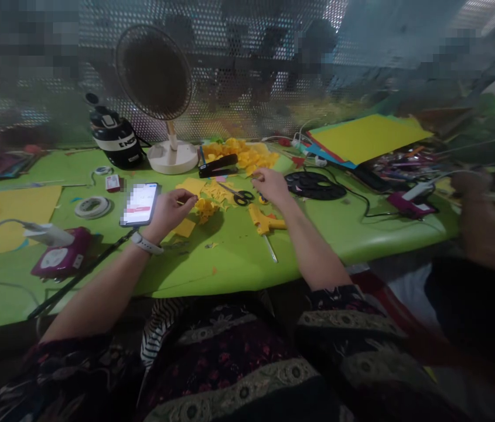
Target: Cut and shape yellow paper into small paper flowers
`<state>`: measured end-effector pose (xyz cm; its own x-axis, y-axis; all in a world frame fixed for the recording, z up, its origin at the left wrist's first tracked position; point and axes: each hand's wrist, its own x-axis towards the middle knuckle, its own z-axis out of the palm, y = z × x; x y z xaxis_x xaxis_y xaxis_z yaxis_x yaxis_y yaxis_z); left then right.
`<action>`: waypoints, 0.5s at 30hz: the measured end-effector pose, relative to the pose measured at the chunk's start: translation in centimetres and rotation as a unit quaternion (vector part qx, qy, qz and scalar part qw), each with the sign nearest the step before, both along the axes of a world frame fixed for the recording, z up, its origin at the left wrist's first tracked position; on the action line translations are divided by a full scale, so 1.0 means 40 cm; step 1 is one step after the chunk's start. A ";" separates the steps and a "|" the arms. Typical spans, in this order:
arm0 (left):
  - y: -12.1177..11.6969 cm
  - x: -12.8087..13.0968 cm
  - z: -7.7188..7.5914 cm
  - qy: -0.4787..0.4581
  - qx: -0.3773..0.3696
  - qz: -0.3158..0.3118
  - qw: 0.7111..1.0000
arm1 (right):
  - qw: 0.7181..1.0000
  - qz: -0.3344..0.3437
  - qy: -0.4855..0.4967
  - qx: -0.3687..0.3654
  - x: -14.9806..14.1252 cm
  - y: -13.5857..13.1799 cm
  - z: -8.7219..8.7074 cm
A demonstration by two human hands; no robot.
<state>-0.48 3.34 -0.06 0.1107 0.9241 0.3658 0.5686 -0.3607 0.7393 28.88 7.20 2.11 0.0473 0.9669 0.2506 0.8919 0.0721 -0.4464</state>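
Note:
My left hand is closed, thumb and fingertips at the edge of a crumpled yellow paper flower. To the right, my right hand is pinched beside the paper pile; anything between its fingertips is too small to make out. Black-handled scissors lie between the hands. Below my right wrist rests a yellow glue gun, its metal nozzle toward me. Yellow paper pieces and scraps surround the flower. Behind them are a black stapler and a heap of yellow paper petals.
A lit phone lies by my left wrist, near a tape roll and a purple power adapter. A fan and a black bottle stand behind. Rightward are a black palette, coloured sheets and another person's arm.

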 end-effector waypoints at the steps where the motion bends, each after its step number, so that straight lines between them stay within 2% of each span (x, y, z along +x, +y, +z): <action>1: -0.001 0.000 0.001 0.001 -0.002 0.000 1.000 | 1.000 -0.003 0.006 0.010 -0.005 0.004 -0.003; 5: -0.001 0.000 0.001 0.006 0.006 -0.006 1.000 | 1.000 -0.011 -0.006 0.016 -0.020 0.015 -0.006; 11: 0.004 -0.003 -0.010 0.015 0.027 -0.019 0.999 | 0.996 -0.018 -0.061 -0.065 -0.022 0.012 -0.006; 15: 0.005 -0.005 -0.012 0.021 0.029 -0.019 0.999 | 0.992 -0.023 -0.090 -0.088 -0.020 0.013 -0.009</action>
